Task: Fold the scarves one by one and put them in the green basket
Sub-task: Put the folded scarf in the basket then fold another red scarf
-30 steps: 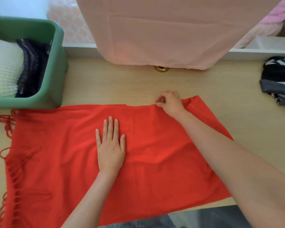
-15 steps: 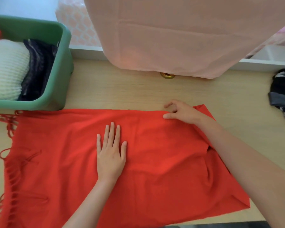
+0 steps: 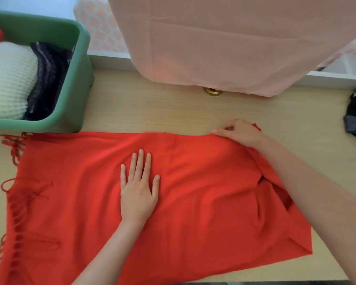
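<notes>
On the counter the red scarf lies spread, with the green basket at 10 o'clock. My left grip, flat and open, pins its middle; my right grip pinches the far edge at 1 o'clock. I'd pull it taut and square the corners before folding.

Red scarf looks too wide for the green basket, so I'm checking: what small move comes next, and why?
Probably the right hand should carry its pinched far edge left over the red scarf toward the fringe: the left hand lies flat mid-cloth, pinning a fold line.
</notes>
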Demonstrator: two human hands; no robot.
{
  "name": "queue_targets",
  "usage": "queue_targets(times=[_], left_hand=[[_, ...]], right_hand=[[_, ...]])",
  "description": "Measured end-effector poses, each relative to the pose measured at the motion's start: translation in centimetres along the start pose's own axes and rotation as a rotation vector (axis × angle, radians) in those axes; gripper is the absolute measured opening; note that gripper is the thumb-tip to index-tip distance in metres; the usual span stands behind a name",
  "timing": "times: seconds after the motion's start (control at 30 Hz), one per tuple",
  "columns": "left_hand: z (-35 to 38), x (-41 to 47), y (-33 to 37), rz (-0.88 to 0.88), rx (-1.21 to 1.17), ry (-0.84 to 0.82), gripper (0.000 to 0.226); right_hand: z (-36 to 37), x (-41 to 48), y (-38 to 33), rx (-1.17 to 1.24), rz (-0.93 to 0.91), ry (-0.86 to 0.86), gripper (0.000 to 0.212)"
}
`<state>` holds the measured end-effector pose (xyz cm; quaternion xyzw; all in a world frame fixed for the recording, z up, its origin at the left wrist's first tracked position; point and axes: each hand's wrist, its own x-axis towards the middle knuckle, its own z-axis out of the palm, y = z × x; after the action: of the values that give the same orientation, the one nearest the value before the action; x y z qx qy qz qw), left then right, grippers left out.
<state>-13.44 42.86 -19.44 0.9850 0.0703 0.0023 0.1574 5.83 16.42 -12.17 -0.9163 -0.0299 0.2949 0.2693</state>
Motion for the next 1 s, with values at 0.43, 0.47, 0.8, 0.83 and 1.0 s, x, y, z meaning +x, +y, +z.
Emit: queue_targets(times=[0.43,0.47,0.8,0.83,1.0], left_hand=[[0.0,0.0,0.0,-0.004,0.02,-0.006,0.06],[0.0,0.0,0.0,-0.004,0.022,-0.005,0.06],[0.0,0.0,0.0,-0.004,0.039,-0.013,0.062],[0.1,0.0,0.0,-0.002,0.039,-0.014,0.062],[0.1,0.0,0.0,-0.001,0.042,-0.005,0.063]], right_hand=[[-1.3,0.6,3.9,0.114,0.079,0.367,0.015],[-1.2,0.5,3.8,0.005,0.081,0.37,0.014],[0.9,-2.4,5.7,-0.168,-0.102,0.581,0.026],[1.1,-3.4,6.7,-0.107,-0.057,0.594,0.03],[1.4,-6.7,10.8,0.409,0.266,0.639,0.045]])
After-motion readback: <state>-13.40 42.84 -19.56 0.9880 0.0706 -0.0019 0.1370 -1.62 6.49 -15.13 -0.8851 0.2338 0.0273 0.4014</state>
